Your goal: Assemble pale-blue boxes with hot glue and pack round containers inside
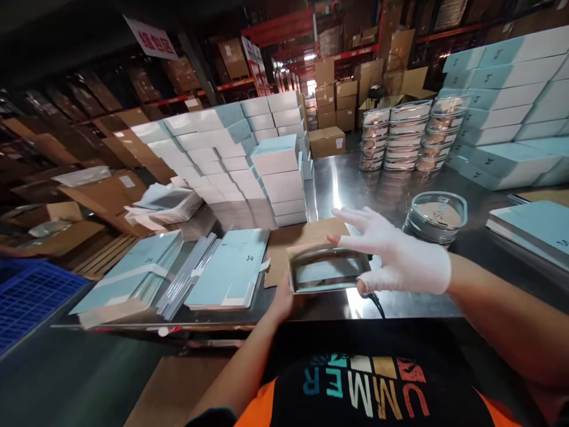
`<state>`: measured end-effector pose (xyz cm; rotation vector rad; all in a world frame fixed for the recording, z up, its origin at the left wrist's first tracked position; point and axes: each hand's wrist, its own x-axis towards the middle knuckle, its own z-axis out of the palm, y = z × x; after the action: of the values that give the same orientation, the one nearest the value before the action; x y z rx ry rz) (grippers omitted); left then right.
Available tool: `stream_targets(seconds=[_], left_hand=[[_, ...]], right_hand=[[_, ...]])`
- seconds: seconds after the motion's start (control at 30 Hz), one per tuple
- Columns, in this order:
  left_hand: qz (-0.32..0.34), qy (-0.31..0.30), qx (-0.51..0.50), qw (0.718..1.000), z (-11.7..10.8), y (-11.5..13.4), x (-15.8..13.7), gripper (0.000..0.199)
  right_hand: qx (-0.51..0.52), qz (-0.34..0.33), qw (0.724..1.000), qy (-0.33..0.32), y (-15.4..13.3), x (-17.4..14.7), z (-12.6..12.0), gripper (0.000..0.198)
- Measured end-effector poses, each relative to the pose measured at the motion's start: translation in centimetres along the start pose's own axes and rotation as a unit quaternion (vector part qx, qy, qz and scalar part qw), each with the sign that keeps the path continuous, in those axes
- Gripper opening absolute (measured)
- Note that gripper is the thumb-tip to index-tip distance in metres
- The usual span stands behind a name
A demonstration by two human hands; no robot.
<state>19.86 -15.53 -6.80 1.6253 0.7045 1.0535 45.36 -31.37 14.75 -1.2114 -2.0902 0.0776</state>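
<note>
A small box point(326, 271) with its near side open is tilted toward me at the table's front edge. Something glossy and clear seems to lie inside, but I cannot make it out well. My left hand point(284, 301) grips the box at its lower left corner, its fingers partly hidden behind and under it. My right hand point(384, 252), in a white glove with bare fingertips, is spread at the box's right end. Its thumb is close to the near right corner; whether it touches is unclear. Beneath the box lies a brown cardboard sheet point(278, 243).
Flat light blue box blanks point(235, 261) and a strapped bundle point(133, 273) lie left. White and blue boxes point(280, 184) are stacked behind. Clear oval containers point(406, 136) stand in piles at back right, with more containers point(438, 213) nearer. A blue crate point(35, 296) sits far left.
</note>
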Motion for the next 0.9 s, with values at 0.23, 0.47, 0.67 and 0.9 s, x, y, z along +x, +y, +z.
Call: stream_targets(seconds=[0.23, 0.47, 0.67, 0.9], left_hand=[[-0.025, -0.027, 0.022, 0.999, -0.2, -0.6, -0.7, 0.096], [0.176, 0.021, 0.048, 0.983, 0.8, 4.7, 1.4, 0.062], [0.246, 0.108, 0.001, 0.963, 1.4, 3.4, 0.8, 0.073], [0.228, 0.131, 0.135, 0.955, -2.5, 1.6, 0.4, 0.062]], right_hand=[[0.121, 0.175, 0.952, 0.22, 4.4, -5.5, 9.1, 0.104], [0.331, 0.276, 0.871, 0.234, 2.5, -1.1, 13.2, 0.072], [0.262, 0.319, 0.837, 0.358, 3.8, 1.2, 14.3, 0.055], [-0.062, 0.436, 0.898, 0.001, 7.1, -3.0, 10.2, 0.05]])
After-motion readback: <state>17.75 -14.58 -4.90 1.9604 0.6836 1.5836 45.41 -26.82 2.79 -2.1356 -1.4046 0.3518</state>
